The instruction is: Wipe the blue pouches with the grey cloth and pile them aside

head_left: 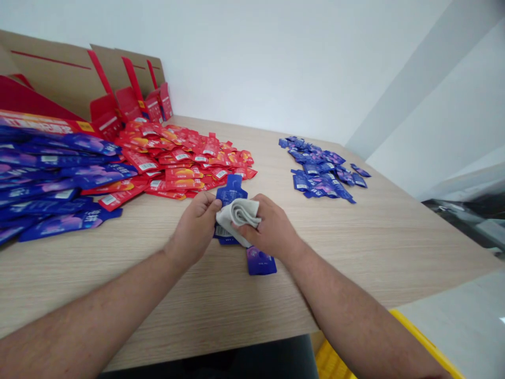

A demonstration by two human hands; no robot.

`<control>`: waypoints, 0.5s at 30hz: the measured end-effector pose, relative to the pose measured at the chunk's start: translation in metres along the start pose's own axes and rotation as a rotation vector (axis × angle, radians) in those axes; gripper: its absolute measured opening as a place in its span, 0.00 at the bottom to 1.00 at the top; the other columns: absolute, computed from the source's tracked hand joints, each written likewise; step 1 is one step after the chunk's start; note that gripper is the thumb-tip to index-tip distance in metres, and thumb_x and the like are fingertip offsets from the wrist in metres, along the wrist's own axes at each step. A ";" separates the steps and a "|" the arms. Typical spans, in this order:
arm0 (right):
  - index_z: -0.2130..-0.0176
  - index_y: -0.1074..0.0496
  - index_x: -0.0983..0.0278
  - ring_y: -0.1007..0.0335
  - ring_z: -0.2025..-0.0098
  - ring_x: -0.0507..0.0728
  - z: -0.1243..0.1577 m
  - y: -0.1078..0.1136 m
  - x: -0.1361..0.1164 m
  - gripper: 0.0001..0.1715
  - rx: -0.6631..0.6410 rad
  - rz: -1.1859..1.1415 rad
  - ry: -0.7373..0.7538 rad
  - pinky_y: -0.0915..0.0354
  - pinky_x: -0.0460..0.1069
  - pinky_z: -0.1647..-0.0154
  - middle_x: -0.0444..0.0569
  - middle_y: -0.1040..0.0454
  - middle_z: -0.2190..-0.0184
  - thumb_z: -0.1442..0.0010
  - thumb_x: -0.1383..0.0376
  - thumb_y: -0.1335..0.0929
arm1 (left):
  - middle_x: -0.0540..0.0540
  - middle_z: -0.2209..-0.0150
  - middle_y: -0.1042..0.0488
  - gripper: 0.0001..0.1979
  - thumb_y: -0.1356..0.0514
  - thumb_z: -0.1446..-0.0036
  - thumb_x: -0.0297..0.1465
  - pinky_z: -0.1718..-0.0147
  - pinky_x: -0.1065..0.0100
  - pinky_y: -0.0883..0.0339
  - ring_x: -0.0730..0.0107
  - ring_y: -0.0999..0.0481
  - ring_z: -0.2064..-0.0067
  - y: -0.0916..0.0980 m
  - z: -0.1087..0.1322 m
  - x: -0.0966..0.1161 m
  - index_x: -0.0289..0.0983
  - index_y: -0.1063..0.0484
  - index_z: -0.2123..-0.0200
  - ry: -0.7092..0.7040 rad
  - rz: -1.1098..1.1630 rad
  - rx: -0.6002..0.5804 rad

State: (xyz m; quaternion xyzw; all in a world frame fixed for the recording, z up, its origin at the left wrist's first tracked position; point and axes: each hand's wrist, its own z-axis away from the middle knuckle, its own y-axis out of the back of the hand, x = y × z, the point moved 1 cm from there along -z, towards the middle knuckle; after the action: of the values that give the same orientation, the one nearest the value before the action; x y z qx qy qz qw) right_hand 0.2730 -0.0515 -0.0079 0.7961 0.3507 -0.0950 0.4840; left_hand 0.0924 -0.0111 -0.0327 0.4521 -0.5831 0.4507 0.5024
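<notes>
Firstly, note the two bare forearms reaching in over the near edge of the wood-grain tabletop [221, 273]. The left hand [193, 229] forms a narrow grip, fingers curled over the side of a blue sachet [228, 193], a glossy foil pouch with a narrow neck and a white barcode panel. The right hand [272, 229] forms a closed grip on a folded cloth [239, 217], a soft, pale grey fabric pressed against the face of that sachet. Both hands sit close together, with the cloth between them.

A second blue sachet [260, 261] lies flat just beyond the right hand's heel, near the tabletop's edge. Further off, a heap of glossy red sachets [185, 163] lies loosely overlapped, touching a larger spread of long blue sachets [59, 179] at the left. A smaller heap of short blue sachets [321, 171] rests well apart on the right. Behind the red heap, flat brown cardboard cartons [82, 79] with red flaps stand tilted against a white wall [252, 63]. Below the tabletop's right corner, a yellow rim [422, 337] shows.
</notes>
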 end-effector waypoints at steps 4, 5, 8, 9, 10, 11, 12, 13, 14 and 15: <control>0.58 0.24 0.61 0.26 0.56 0.62 -0.003 0.008 0.003 0.11 0.141 0.058 -0.044 0.30 0.54 0.56 0.52 0.23 0.62 0.36 0.58 0.30 | 0.55 0.76 0.34 0.12 0.37 0.41 0.40 0.77 0.71 0.42 0.74 0.37 0.76 -0.002 0.006 0.006 0.40 0.34 0.68 0.031 -0.029 -0.090; 0.56 0.23 0.61 0.26 0.56 0.62 -0.003 0.010 0.004 0.11 0.170 0.050 -0.054 0.30 0.55 0.55 0.52 0.23 0.61 0.36 0.58 0.30 | 0.55 0.77 0.35 0.12 0.37 0.41 0.40 0.77 0.71 0.43 0.74 0.38 0.76 -0.002 0.008 0.007 0.40 0.35 0.69 0.027 -0.057 -0.116; 0.56 0.24 0.60 0.26 0.58 0.60 -0.004 0.008 0.006 0.12 0.104 -0.033 -0.021 0.30 0.53 0.56 0.50 0.22 0.61 0.36 0.57 0.30 | 0.54 0.75 0.34 0.13 0.37 0.42 0.39 0.75 0.71 0.41 0.74 0.38 0.74 -0.003 0.010 0.011 0.39 0.35 0.70 0.011 -0.140 -0.153; 0.57 0.24 0.60 0.26 0.59 0.59 -0.003 0.007 0.006 0.12 0.086 -0.046 -0.018 0.30 0.53 0.57 0.50 0.22 0.61 0.36 0.56 0.30 | 0.54 0.75 0.34 0.12 0.37 0.43 0.39 0.75 0.71 0.41 0.74 0.38 0.74 -0.003 0.010 0.012 0.39 0.35 0.71 0.000 -0.157 -0.163; 0.57 0.24 0.60 0.26 0.59 0.60 -0.003 0.007 0.007 0.12 0.094 -0.043 -0.024 0.29 0.53 0.57 0.50 0.23 0.62 0.36 0.55 0.30 | 0.54 0.75 0.35 0.12 0.37 0.43 0.38 0.74 0.71 0.41 0.74 0.38 0.74 -0.003 0.010 0.012 0.39 0.36 0.72 -0.015 -0.166 -0.177; 0.57 0.24 0.60 0.26 0.58 0.60 -0.003 0.006 0.008 0.13 0.128 -0.028 -0.034 0.29 0.54 0.56 0.50 0.22 0.62 0.35 0.55 0.30 | 0.54 0.75 0.36 0.12 0.38 0.43 0.37 0.74 0.70 0.42 0.75 0.39 0.74 -0.003 0.010 0.013 0.39 0.37 0.73 -0.035 -0.169 -0.192; 0.57 0.24 0.60 0.26 0.57 0.61 -0.003 0.006 0.009 0.13 0.172 -0.013 -0.043 0.29 0.55 0.55 0.51 0.22 0.61 0.35 0.55 0.31 | 0.55 0.76 0.37 0.12 0.39 0.43 0.37 0.75 0.70 0.43 0.75 0.40 0.75 -0.003 0.010 0.013 0.39 0.39 0.74 -0.057 -0.174 -0.204; 0.56 0.25 0.60 0.26 0.56 0.62 -0.003 0.006 0.010 0.13 0.199 -0.005 -0.048 0.29 0.55 0.54 0.51 0.22 0.61 0.35 0.54 0.31 | 0.55 0.77 0.39 0.12 0.40 0.43 0.36 0.75 0.70 0.44 0.75 0.41 0.75 -0.003 0.010 0.014 0.40 0.40 0.74 -0.079 -0.189 -0.215; 0.56 0.25 0.60 0.26 0.57 0.62 -0.004 0.006 0.011 0.13 0.199 -0.006 -0.045 0.29 0.55 0.54 0.51 0.22 0.61 0.35 0.54 0.31 | 0.55 0.77 0.39 0.12 0.41 0.44 0.36 0.75 0.70 0.44 0.75 0.42 0.75 -0.003 0.010 0.014 0.40 0.40 0.75 -0.098 -0.216 -0.224; 0.57 0.25 0.60 0.26 0.57 0.61 -0.004 0.006 0.012 0.13 0.175 -0.012 -0.033 0.29 0.55 0.55 0.51 0.22 0.62 0.35 0.54 0.31 | 0.55 0.77 0.39 0.11 0.41 0.44 0.35 0.74 0.70 0.43 0.74 0.41 0.74 -0.003 0.011 0.015 0.40 0.39 0.75 -0.117 -0.251 -0.230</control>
State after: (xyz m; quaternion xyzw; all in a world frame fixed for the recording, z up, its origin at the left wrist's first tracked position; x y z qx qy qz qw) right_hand 0.2850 -0.0447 -0.0071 0.8315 0.3378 -0.1416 0.4177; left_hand 0.0921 -0.0232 -0.0188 0.4863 -0.5982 0.2876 0.5683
